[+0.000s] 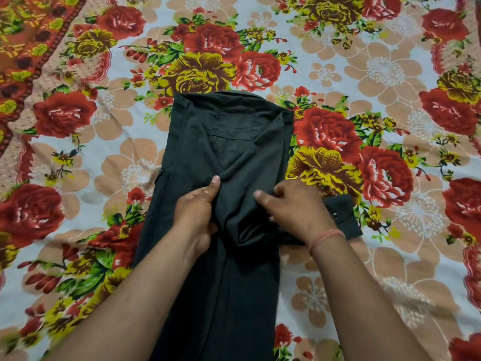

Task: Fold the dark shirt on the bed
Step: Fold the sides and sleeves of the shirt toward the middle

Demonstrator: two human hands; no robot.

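The dark shirt (229, 142) lies lengthwise on the flowered bed sheet (390, 74), collar end far from me, both sides folded in to a narrow strip. My left hand (197, 212) grips a bunched fold of the cloth at the middle, thumb up along it. My right hand (296, 207) pinches the same bunch from the right side. A sleeve cuff with a button (343, 217) sticks out to the right, just beyond my right wrist. The shirt's lower part runs down between my forearms.
The sheet with large red and yellow roses covers the whole view. A second patterned cloth with a dark border (31, 48) lies at the far left corner. A thin pink band (325, 237) sits on my right wrist.
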